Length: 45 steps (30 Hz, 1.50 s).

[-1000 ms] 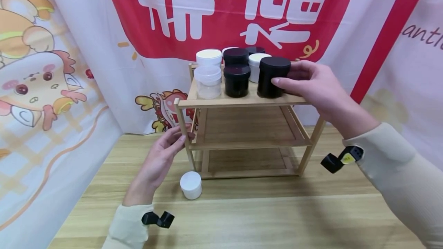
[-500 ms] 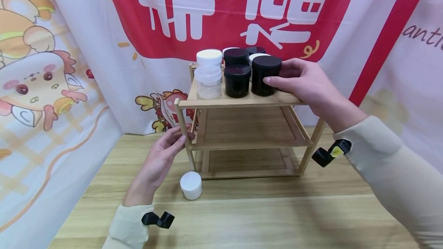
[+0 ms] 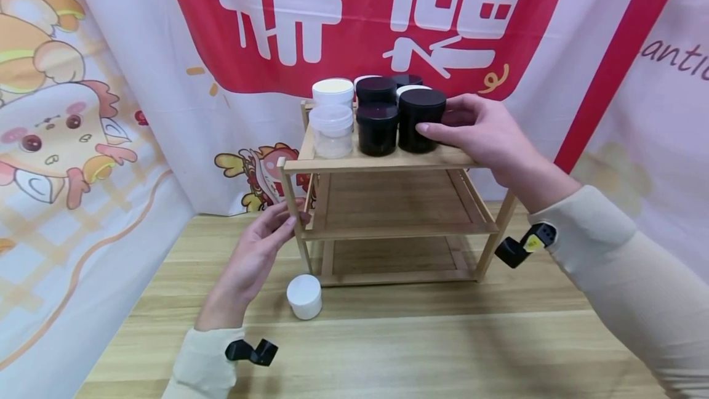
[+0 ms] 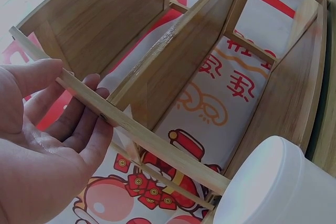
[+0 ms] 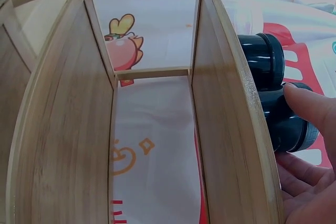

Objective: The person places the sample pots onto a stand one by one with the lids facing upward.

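Observation:
My right hand (image 3: 484, 134) grips a large black lidded jar (image 3: 420, 122), thumb in front and fingers behind, at the front right of the wooden rack's (image 3: 382, 166) top shelf. The right wrist view shows this jar (image 5: 286, 119) touching or nearly touching a smaller black jar (image 5: 260, 61). Left of that small black jar (image 3: 378, 131) stands a clear jar (image 3: 332, 134). My left hand (image 3: 260, 248) holds the rack's front left post (image 4: 89, 95) between thumb and fingers. Below it, a white jar (image 3: 304, 297) stands on the table, also large in the left wrist view.
Behind the front row stand a white jar (image 3: 333, 90), a black jar (image 3: 376, 88) and other partly hidden jars. The middle shelf (image 3: 399, 202) and bottom shelf (image 3: 393, 257) show bare wood. Printed cloth (image 3: 388, 17) hangs close behind and at both sides.
My right hand has moved the large black jar left along the top shelf, up beside the smaller black jar. The left hand stays on the post.

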{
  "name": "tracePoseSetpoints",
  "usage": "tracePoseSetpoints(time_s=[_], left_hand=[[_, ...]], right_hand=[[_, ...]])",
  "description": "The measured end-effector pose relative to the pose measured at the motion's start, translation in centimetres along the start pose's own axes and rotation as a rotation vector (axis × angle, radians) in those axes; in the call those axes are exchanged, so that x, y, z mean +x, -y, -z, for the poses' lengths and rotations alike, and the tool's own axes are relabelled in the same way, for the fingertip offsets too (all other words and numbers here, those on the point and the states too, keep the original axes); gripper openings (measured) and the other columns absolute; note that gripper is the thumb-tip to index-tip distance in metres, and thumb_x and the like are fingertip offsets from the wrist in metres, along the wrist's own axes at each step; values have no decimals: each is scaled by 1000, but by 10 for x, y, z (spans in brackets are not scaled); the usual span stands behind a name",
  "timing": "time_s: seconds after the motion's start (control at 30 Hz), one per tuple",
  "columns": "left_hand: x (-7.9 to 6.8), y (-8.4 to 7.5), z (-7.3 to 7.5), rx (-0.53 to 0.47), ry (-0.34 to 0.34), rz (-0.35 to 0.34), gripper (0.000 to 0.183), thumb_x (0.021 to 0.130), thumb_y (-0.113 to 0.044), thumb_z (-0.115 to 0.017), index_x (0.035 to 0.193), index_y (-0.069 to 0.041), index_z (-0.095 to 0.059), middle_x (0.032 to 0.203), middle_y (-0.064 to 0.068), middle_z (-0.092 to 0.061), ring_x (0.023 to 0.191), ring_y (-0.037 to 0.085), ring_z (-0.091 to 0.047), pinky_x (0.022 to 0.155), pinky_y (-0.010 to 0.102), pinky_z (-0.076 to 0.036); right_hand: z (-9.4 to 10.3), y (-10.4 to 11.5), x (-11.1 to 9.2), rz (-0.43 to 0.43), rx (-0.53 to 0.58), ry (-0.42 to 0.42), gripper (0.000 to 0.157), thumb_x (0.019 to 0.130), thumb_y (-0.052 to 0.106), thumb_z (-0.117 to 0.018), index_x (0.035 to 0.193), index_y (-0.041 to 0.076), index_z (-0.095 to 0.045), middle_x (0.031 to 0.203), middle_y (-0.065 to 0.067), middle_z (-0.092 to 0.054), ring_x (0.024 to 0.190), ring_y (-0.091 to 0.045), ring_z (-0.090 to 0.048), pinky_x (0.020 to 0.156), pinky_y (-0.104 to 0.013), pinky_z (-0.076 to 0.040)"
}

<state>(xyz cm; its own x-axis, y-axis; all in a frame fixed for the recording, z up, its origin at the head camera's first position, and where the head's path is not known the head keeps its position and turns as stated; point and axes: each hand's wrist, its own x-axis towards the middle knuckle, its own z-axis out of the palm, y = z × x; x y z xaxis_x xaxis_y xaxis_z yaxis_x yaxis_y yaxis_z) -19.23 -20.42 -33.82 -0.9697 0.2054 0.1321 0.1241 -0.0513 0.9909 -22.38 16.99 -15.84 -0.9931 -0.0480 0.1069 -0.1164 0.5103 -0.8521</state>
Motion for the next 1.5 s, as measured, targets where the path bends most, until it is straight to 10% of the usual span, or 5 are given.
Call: tracePoseSetpoints(time_s=[0.57, 0.8, 1.0, 1.27, 1.5], left_hand=[[-1, 2, 1, -12, 1, -7, 51, 112, -23, -59, 159, -9, -47, 134, -7, -67, 136, 14, -57, 133, 55, -25], [1, 2, 1, 1, 10, -9, 49, 112, -24, -59, 158, -12, -49, 133, -6, -68, 136, 15, -58, 132, 52, -28], [1, -1, 2, 27, 12, -29, 44, 112, -23, -59, 156, -17, -53, 133, -8, -69, 135, 14, -59, 127, 42, -35], [0, -1, 4, 38, 20, -36, 45, 113, -23, -58, 157, -16, -52, 133, -8, -69, 134, 13, -59, 120, 30, -43], [0, 0, 4, 33, 19, -40, 44, 113, -24, -58, 156, -17, -53, 133, -8, -69, 134, 13, -60, 121, 31, -43]], right_hand=[[0, -5, -8, 19, 74, -93, 81, 87, 61, -84, 154, 27, -53, 152, -3, -59, 135, -22, -60, 111, -40, -58], [2, -11, -25, 139, 350, -312, 62, 88, 52, -86, 138, 23, -65, 130, 4, -71, 115, -14, -69, 81, -19, -64], [3, -19, -46, 229, 565, -286, 47, 92, 37, -86, 130, 15, -70, 118, 1, -77, 107, -15, -75, 76, -21, -65], [-17, -38, -66, 313, 526, -134, 37, 99, 17, -80, 133, 8, -69, 120, -6, -76, 105, -17, -77, 85, -21, -65], [-48, -61, -80, 414, 243, -88, 42, 97, 11, -81, 136, 11, -68, 123, -4, -76, 109, -19, -74, 89, -20, -63]])
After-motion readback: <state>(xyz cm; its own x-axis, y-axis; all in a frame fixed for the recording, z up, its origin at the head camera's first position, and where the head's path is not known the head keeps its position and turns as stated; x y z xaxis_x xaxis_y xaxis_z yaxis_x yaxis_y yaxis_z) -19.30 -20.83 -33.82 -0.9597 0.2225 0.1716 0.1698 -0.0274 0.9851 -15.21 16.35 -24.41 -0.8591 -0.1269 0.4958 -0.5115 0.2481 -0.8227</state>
